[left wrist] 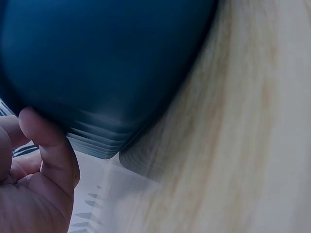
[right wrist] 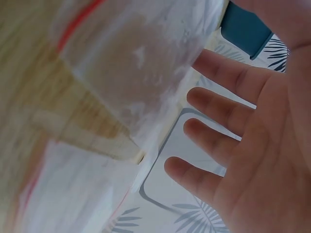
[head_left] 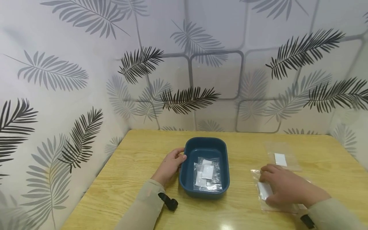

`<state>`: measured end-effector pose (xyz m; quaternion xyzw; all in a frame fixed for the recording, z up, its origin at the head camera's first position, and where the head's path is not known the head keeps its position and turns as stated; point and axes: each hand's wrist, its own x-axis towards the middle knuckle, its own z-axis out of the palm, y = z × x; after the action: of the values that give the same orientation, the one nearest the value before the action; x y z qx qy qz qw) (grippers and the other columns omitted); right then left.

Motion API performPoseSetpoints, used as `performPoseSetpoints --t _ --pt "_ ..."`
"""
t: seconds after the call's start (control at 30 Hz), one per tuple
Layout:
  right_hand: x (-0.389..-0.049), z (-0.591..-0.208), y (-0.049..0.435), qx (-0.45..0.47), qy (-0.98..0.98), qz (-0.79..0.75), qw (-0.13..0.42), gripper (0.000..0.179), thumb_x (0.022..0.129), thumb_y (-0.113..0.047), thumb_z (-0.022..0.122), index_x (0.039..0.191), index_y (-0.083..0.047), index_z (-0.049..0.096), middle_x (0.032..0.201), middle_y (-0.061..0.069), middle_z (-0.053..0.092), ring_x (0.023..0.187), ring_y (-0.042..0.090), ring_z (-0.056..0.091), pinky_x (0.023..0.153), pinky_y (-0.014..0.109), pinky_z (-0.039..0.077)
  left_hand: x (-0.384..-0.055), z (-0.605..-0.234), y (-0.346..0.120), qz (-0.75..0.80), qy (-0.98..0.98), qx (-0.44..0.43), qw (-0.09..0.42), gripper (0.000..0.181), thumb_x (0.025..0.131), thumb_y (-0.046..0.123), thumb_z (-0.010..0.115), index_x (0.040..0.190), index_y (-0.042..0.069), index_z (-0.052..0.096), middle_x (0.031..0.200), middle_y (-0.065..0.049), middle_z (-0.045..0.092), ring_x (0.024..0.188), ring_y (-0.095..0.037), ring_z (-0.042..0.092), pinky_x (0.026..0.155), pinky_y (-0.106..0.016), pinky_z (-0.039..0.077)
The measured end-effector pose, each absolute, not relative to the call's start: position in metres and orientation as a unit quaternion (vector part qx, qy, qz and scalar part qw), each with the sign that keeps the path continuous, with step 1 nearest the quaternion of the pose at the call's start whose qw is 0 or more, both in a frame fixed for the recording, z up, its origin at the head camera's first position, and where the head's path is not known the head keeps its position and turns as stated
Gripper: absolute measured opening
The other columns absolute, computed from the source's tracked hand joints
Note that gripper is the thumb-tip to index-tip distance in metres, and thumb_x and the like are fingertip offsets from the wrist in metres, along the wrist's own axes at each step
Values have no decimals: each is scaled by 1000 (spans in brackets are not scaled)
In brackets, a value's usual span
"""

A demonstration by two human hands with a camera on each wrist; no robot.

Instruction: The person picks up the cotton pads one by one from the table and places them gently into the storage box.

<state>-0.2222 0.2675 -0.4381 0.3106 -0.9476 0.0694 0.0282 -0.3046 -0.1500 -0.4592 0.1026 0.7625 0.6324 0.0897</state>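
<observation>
Slippage is the chief concern

The hands stand well apart. The left hand [head_left: 169,164] meets the blue box [head_left: 206,143] at its left rim, fingers bent; whether it pinches the rim or merely rests there cannot be told. The right hand [head_left: 287,185] is over a clear bag [head_left: 261,195] on the table [head_left: 138,153], to the right of the box. Its fingers are spread, nearly straight, and grasp nothing; contact with the bag is not established.

Risks, as judged: the bag under the right hand looks thin and slick, so a light sweep of the fingers could skid or fold it. The far bag [head_left: 289,156], lying just behind, could be dragged along if the edges overlap; the hand hides part of that area. If the left hand pressed unevenly, the box could slide, as nothing else is seen bracing it.

Containers: the box sits upright, open at the top. It holds several small bags [head_left: 207,172] in a loose heap toward its near end, with white pieces inside; overlap and glare prevent a count. The far bag contains a white slip [head_left: 280,159]. The bag under the right hand also shows a white piece [head_left: 265,188], partly covered. The right wrist view shows red strips [right wrist: 77,24] there, probably seals; whether closed cannot be told.
</observation>
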Motion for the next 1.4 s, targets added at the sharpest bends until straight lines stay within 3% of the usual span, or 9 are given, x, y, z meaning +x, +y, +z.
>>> performPoseSetpoints --t 0.4,0.6,0.73,0.9,1.1,1.4 --pt "-220 -436 260 286 -957 40 33 60 66 -39 82 116 -7 72 130 13 60 124 41 52 102 58 43 -304 -459 -150 629 766 96 92 46 107 21 53 150 6 45 111 -16 58 79 -20 55 66 -29 48" --pt "-221 -434 262 295 -954 21 55 57 69 -47 83 112 -11 74 129 14 60 121 40 54 100 56 45 -304 -459 -150 633 763 96 91 46 107 21 53 150 8 46 111 -16 58 78 -19 54 65 -29 47" --pt "-221 -432 262 295 -954 29 35 63 66 -54 86 111 -11 73 130 16 60 121 43 54 98 59 45 -304 -459 -150 633 762 100 92 45 108 21 52 150 7 45 111 -16 57 77 -19 54 64 -29 47" --pt "-219 -433 258 273 -961 45 -5 70 63 -51 86 116 -9 70 135 16 56 127 45 49 101 61 42 -304 -459 -150 636 759 100 96 45 108 20 53 150 7 46 110 -15 58 76 -18 54 64 -29 48" --pt "-222 -436 257 260 -963 68 -11 67 65 -45 86 116 -5 68 130 13 58 123 41 52 100 58 44 -304 -460 -151 634 760 98 98 45 107 21 54 149 9 47 112 -17 59 79 -20 55 67 -29 49" --pt "-226 -437 255 282 -958 46 39 58 69 -43 84 109 -4 70 120 12 61 117 40 55 95 58 46 -306 -462 -152 634 761 94 97 47 106 24 56 149 9 47 111 -17 58 78 -20 54 67 -30 48"
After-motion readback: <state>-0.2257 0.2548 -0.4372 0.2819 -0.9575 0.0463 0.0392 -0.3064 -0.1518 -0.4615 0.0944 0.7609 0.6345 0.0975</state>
